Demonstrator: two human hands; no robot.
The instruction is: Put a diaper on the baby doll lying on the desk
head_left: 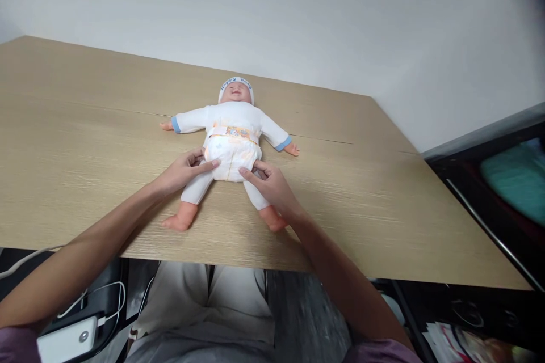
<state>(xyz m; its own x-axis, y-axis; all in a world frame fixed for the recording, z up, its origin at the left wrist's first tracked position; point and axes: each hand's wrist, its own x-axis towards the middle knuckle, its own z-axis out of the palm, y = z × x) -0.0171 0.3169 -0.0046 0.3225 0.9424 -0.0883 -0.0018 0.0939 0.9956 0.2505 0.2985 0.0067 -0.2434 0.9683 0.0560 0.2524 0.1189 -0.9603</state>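
Note:
A baby doll (235, 112) in a white suit with blue cuffs and a white cap lies on its back on the wooden table, arms spread. Round its hips is a white diaper (232, 153) with an orange patterned waistband, fastened at the front. My left hand (191, 167) grips the diaper's edge at the leg on the left, thumb on top and fingers partly hidden behind. On the other side, my right hand (268, 180) pinches the opposite leg edge between thumb and fingers. Both of the doll's feet point toward me.
The table (106, 181) reaches back to a pale wall (191, 5). At the right stands a dark cabinet (481, 204) with a teal item behind its front. Below the table's front edge, a white power bank (68, 340) with a cable lies at the left.

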